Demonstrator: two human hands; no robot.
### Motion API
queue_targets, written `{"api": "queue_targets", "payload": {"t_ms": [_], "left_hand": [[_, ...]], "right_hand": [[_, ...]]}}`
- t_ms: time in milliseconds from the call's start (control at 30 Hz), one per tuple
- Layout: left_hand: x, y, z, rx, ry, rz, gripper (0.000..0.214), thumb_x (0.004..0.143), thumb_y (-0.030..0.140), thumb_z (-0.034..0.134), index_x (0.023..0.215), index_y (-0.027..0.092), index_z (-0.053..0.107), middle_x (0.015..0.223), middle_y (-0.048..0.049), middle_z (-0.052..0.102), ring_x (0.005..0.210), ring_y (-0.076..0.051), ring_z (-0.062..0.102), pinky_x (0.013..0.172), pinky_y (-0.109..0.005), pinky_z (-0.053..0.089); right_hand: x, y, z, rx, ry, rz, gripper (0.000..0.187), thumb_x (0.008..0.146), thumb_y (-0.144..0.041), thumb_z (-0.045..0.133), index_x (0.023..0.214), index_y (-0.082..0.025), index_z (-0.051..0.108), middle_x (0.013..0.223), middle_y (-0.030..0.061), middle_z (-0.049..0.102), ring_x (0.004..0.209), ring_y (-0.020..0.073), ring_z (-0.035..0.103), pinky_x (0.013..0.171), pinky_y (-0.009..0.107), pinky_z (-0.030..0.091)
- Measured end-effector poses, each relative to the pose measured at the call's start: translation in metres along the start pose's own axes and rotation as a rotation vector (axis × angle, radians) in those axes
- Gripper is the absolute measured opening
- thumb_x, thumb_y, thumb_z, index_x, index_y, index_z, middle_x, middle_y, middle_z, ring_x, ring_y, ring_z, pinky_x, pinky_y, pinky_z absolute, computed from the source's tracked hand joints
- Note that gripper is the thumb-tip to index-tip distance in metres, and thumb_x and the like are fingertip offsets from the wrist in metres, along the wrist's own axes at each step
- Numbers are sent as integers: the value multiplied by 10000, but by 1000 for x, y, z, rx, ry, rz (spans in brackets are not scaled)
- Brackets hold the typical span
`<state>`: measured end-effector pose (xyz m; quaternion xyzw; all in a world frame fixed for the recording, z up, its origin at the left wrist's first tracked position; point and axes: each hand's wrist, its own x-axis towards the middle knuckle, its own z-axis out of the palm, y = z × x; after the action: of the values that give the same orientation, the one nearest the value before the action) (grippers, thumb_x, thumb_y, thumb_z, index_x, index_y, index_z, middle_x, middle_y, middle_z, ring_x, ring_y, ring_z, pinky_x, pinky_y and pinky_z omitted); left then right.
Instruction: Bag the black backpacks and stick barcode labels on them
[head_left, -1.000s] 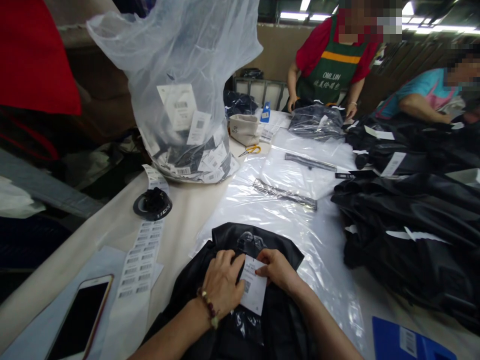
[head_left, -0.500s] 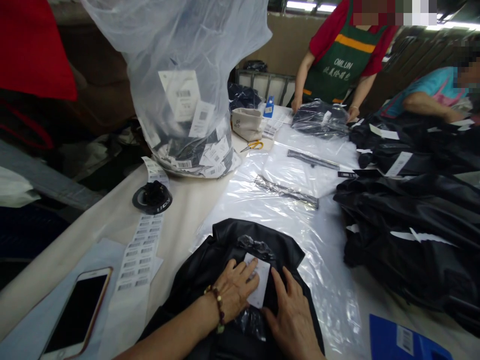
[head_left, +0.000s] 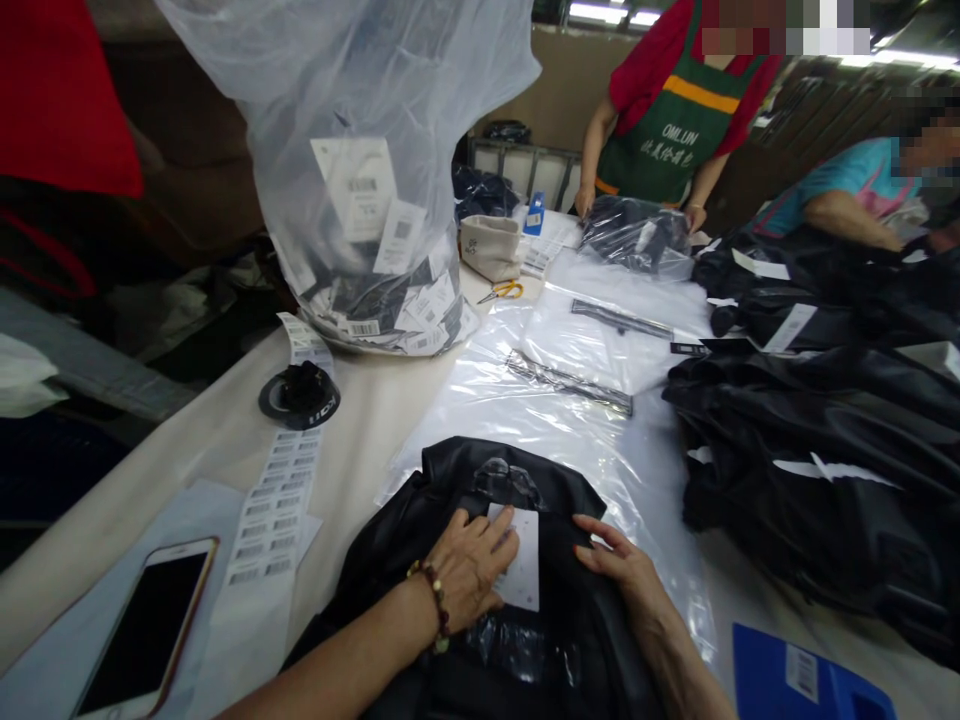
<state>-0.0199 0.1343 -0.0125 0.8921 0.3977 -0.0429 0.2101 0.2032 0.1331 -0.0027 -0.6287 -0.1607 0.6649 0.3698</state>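
Note:
In front of me lies a folded, leather-like black garment [head_left: 420,560] with a white card tag [head_left: 527,560] and bits of clear plastic on top. My left hand [head_left: 471,562], a beaded bracelet on its wrist, lies with spread fingers on the tag's left side. At the garment's right edge, my right hand [head_left: 615,560] touches the black material with its fingers apart and stretched out. Its thumb is hidden. Beneath the garment and beyond it are clear plastic bags [head_left: 465,410] with dark printed strips.
To the left are a phone [head_left: 146,630], a barcode sticker strip [head_left: 274,510] and a black tape roll [head_left: 300,396]. A large plastic sack of tags [head_left: 382,260] stands behind. Yellow-handled scissors [head_left: 507,289], black garments [head_left: 810,480] and a blue holder [head_left: 806,675] lie around. Two co-workers stand opposite.
My right hand has moved from beside the tag out to the garment's right edge. The left hand stays on the tag. Opposite, a co-worker's plastic-wrapped bundle has shifted slightly.

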Motion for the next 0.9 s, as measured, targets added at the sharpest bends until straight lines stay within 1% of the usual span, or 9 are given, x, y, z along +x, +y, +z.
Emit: {"api": "queue_targets", "payload": {"t_ms": [100, 167, 267, 400, 600, 700, 800, 833, 900], "left_hand": [[2, 0, 0, -45, -31, -34, 789, 692, 448, 683, 1322, 150, 315, 1459, -163, 220, 1094, -305, 436, 914, -512, 336], [6, 3, 2, -51, -42, -58, 882, 689, 470, 665, 1376, 130, 228, 1461, -191, 192, 1109, -328, 430, 928, -535, 314], [11, 10, 6, 31, -34, -60, 844, 761, 382, 560, 1416, 93, 111, 1449, -252, 161, 1086, -348, 457, 901, -531, 322], [7, 12, 9, 127, -51, -20, 687, 816, 269, 418, 1407, 42, 150, 1434, -271, 181, 1061, -346, 476, 858, -495, 351], [-15, 4, 8, 222, -64, 109, 629, 821, 261, 402, 1397, 81, 227, 1436, -202, 247, 1172, -352, 391, 897, -530, 321], [-13, 10, 9, 291, -54, 59, 614, 823, 261, 401, 1379, 37, 267, 1415, -235, 269, 1149, -369, 404, 852, -525, 348], [2, 21, 11, 310, -17, -89, 574, 837, 219, 386, 1371, 30, 293, 1393, -247, 307, 1034, -323, 491, 737, -445, 407], [7, 23, 12, 308, -17, -131, 573, 837, 211, 392, 1371, 30, 292, 1398, -244, 300, 1015, -311, 502, 720, -430, 414], [12, 25, 15, 281, -47, -172, 596, 832, 217, 412, 1380, 33, 268, 1426, -227, 250, 1050, -305, 488, 763, -435, 418]], "right_hand": [[5, -5, 6, 61, 32, 66, 560, 484, -224, 787, 1002, -192, 575, 638, -23, 640, 500, 119, 579, 504, 212, 467], [10, -9, 10, 127, 60, 96, 527, 491, -200, 777, 973, -196, 565, 577, -37, 613, 425, 89, 522, 417, 173, 412], [17, -12, 16, 255, 86, 99, 442, 509, -177, 751, 901, -195, 548, 517, -53, 561, 395, 78, 488, 367, 152, 380], [23, -13, 21, 333, 92, 96, 360, 557, -154, 718, 873, -193, 549, 511, -54, 538, 398, 76, 484, 364, 152, 396], [30, -21, 26, 375, 96, 80, 313, 556, -98, 687, 815, -182, 532, 532, -53, 550, 419, 62, 497, 386, 128, 405], [25, -22, 30, 356, 100, 99, 329, 560, -117, 692, 849, -175, 546, 519, -39, 557, 416, 77, 503, 398, 147, 412], [15, -9, 29, 138, 76, 55, 414, 547, -206, 721, 928, -180, 562, 652, 6, 633, 540, 141, 586, 522, 241, 498], [11, -1, 27, -22, 59, -13, 415, 565, -260, 714, 947, -184, 571, 722, 24, 650, 622, 174, 612, 602, 296, 523], [1, 15, 22, -436, 77, -275, 381, 650, -372, 652, 981, -190, 602, 908, 75, 649, 847, 245, 616, 794, 423, 502]]}}
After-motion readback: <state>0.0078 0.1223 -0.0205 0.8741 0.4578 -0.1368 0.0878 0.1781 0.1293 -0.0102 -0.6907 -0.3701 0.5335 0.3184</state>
